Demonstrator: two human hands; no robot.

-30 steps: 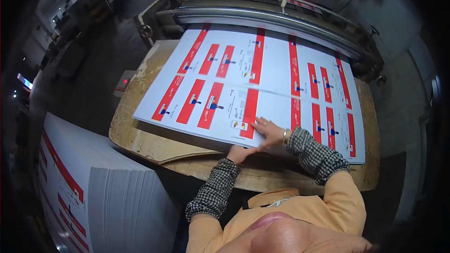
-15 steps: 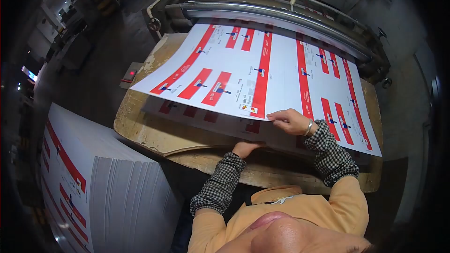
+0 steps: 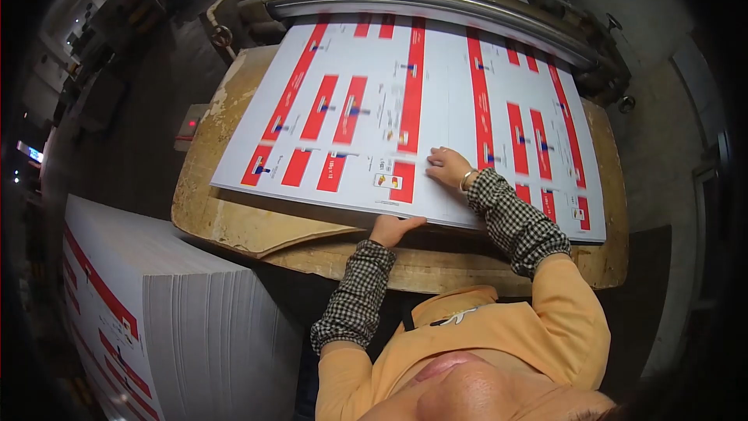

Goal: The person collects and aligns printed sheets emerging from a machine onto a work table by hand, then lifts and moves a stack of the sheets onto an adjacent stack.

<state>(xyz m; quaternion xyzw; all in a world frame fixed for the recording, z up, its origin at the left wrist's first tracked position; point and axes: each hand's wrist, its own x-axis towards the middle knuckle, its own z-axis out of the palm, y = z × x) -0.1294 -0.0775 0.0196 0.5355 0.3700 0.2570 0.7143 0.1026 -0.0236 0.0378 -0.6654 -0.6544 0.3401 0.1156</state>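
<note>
Large white sheets printed with red bands (image 3: 257,121) lie on a worn wooden board, their far ends under a metal roller (image 3: 436,4). My right hand (image 3: 450,169) rests on the top sheet near its front edge, fingers apart and slightly bent, gripping nothing. At the front edge of the sheets is my left hand (image 3: 396,229), one digit stretched along the edge and closed against it. The other left fingers are mostly hidden. Checked sleeve covers are on both forearms.
The wooden board (image 3: 204,206) has a curved cut-out at its front. A tall stack of printed sheets (image 3: 206,327) stands at the lower left. A small box with a red light (image 3: 189,126) sits left of the board. A handwheel (image 3: 222,36) is beside the roller.
The raised top sheet has moved farther under the roller and now lies flat over another sheet. My right hand has let go of its edge and moved onto its surface.
</note>
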